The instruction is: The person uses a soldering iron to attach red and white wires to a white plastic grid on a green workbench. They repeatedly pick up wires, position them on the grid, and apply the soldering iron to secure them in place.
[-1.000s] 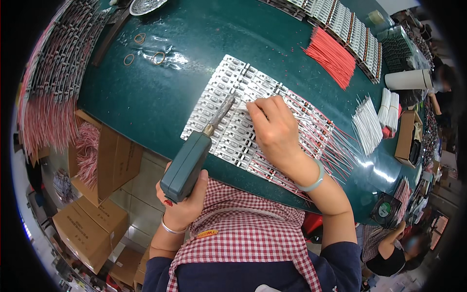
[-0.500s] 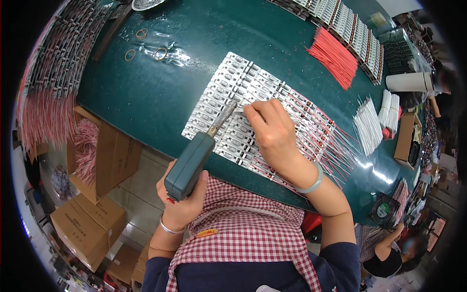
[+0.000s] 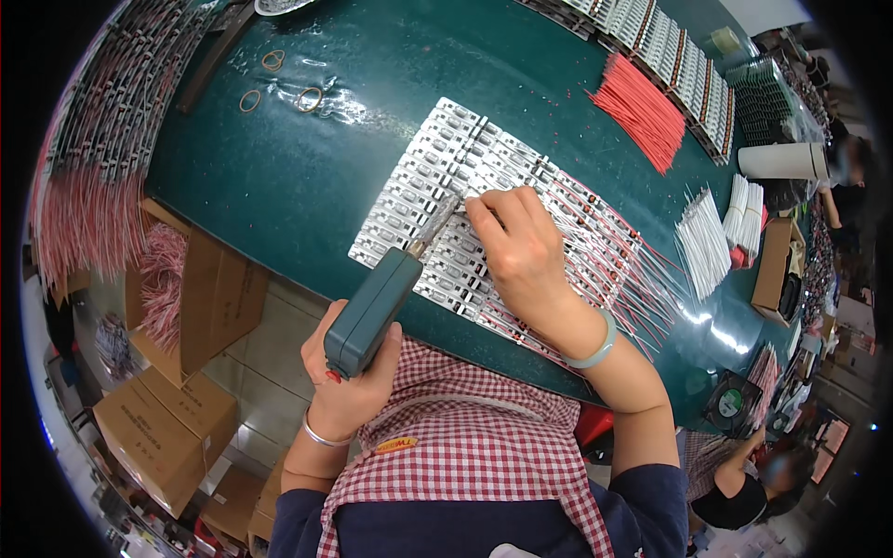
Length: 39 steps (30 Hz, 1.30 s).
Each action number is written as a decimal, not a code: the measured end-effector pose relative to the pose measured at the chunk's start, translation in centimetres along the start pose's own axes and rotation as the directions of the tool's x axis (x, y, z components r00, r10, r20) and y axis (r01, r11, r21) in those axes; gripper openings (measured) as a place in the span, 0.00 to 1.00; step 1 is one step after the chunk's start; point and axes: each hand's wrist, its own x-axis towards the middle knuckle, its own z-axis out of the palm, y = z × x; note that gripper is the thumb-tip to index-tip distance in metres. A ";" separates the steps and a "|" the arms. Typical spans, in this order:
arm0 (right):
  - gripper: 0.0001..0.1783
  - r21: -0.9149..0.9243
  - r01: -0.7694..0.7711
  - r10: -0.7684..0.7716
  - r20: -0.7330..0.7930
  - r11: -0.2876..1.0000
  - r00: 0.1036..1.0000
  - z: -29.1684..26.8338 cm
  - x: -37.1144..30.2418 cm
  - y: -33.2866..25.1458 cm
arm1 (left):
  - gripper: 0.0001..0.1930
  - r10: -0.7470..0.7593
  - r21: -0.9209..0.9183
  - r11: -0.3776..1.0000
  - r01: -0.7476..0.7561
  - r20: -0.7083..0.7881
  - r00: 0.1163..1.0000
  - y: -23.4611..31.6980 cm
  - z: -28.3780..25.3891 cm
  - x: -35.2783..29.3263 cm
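Note:
My left hand point(image 3: 358, 381) is wrapped round the handle of a dark green soldering gun point(image 3: 377, 307). The gun's metal tip points away from me and rests over a panel of white circuit boards point(image 3: 395, 221), near the middle. Right beside that tip, the fingers of my right hand point(image 3: 521, 246) are pinched together on a thin white wire, mostly hidden by the fingers. Red and white wires point(image 3: 642, 298) trail off the panel's right side. Small metallic parts sit in rows across the boards.
On the green table point(image 3: 307, 200) lie red wires point(image 3: 642, 110), white wires point(image 3: 703, 244) and rubber bands point(image 3: 309, 99). Wired boards point(image 3: 112, 139) hang over the left edge. Cardboard boxes point(image 3: 167, 432) stand below left. Another person point(image 3: 744, 484) works at the lower right.
The soldering gun and my left hand have shifted slightly right and away from me, bringing the tip closer to my right fingertips. My right hand has barely moved.

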 end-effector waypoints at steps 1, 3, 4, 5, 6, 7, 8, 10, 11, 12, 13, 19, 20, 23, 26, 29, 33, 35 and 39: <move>0.16 0.001 -0.001 0.001 0.002 1.000 1.000 0.0 0.0 0.0 | 0.09 0.014 -0.006 1.000 -0.014 -0.010 1.000 0.0 0.0 0.0; 0.16 -0.001 0.001 -0.001 0.002 1.000 1.000 0.0 0.0 -0.1 | 0.09 0.041 -0.017 0.999 -0.042 -0.030 0.999 -0.1 0.0 -0.1; 0.16 -0.004 0.004 -0.004 0.000 1.000 1.000 0.1 0.1 -0.1 | 0.09 0.000 -0.044 0.999 -0.002 -0.057 0.998 -0.4 0.0 -0.5; 0.16 -0.006 0.007 -0.007 -0.002 1.000 1.000 0.1 0.1 -0.1 | 0.10 -0.042 -0.072 0.997 0.036 -0.082 0.996 -0.8 0.1 -1.0; 0.16 -0.010 0.009 -0.009 -0.005 1.000 1.000 0.1 0.1 0.0 | 0.10 -0.084 -0.103 0.992 0.073 -0.105 0.991 -1.2 0.2 -1.5; 0.16 -0.013 0.011 -0.012 -0.007 1.000 1.000 0.2 0.1 0.0 | 0.11 -0.073 -0.095 0.994 0.061 -0.121 0.990 -1.3 0.1 -1.6; 0.16 -0.017 0.014 -0.014 -0.010 1.000 1.000 0.2 0.0 0.0 | 0.11 -0.061 -0.087 0.995 0.050 -0.137 0.989 -1.5 0.1 -1.8; 0.16 -0.019 0.009 -0.009 -0.006 1.000 1.000 0.1 0.0 0.0 | 0.11 -0.043 -0.072 0.997 0.033 -0.148 0.988 -1.4 0.0 -1.8; 0.16 -0.021 0.007 -0.007 -0.005 1.000 1.000 0.1 0.0 0.0 | 0.11 -0.036 -0.065 0.998 0.027 -0.144 0.989 -1.3 0.0 -1.7; 0.16 -0.015 0.008 -0.008 -0.010 1.000 1.000 0.1 0.0 0.0 | 0.11 -0.029 -0.057 0.998 0.021 -0.140 0.990 -1.2 0.0 -1.6; 0.16 -0.010 0.008 -0.008 -0.016 1.000 1.000 0.2 0.0 0.1 | 0.11 -0.020 -0.048 0.999 0.014 -0.140 0.990 -1.1 0.0 -1.6; 0.17 0.007 0.002 -0.002 -0.013 1.000 1.000 -0.6 -0.8 -0.7 | 0.11 0.025 -0.015 1.000 -0.028 -0.136 0.990 -0.9 -0.1 -1.4; 0.17 0.014 -0.008 0.008 -0.002 1.000 1.000 -0.7 -0.9 -0.9 | 0.11 0.006 -0.026 1.000 -0.009 -0.127 0.992 -0.9 -0.2 -1.5; 0.17 0.030 -0.015 0.015 -0.009 0.999 1.000 -0.4 -1.2 -0.9 | 0.12 -0.002 -0.028 1.000 0.000 -0.099 0.995 -0.9 -0.4 -1.5; 0.17 0.033 -0.017 0.017 -0.006 0.999 1.000 -0.5 -1.0 -1.0 | 0.12 0.002 -0.020 1.000 -0.003 -0.078 0.997 -0.9 -0.4 -1.6; 0.17 0.020 -0.001 0.001 -0.010 1.000 1.000 -0.4 -1.1 -0.8 | 0.11 0.016 -0.006 1.000 -0.016 -0.055 0.998 -0.8 -0.3 -1.5; 0.17 0.005 0.007 -0.007 -0.004 1.000 1.000 -0.4 -0.9 -0.9 | 0.10 -0.034 -0.054 0.998 0.032 -0.034 0.999 -0.4 -0.4 -1.4; 0.17 -0.002 0.016 -0.016 -0.007 1.000 1.000 -0.3 -0.9 -0.9 | 0.09 -0.007 -0.017 1.000 0.006 -0.034 0.999 -0.4 -0.3 -1.2; 0.17 -0.021 0.019 -0.019 0.015 1.000 1.000 -0.4 -0.8 -1.1 | 0.09 -0.011 0.023 1.000 0.011 -0.023 1.000 -0.4 -0.4 -1.3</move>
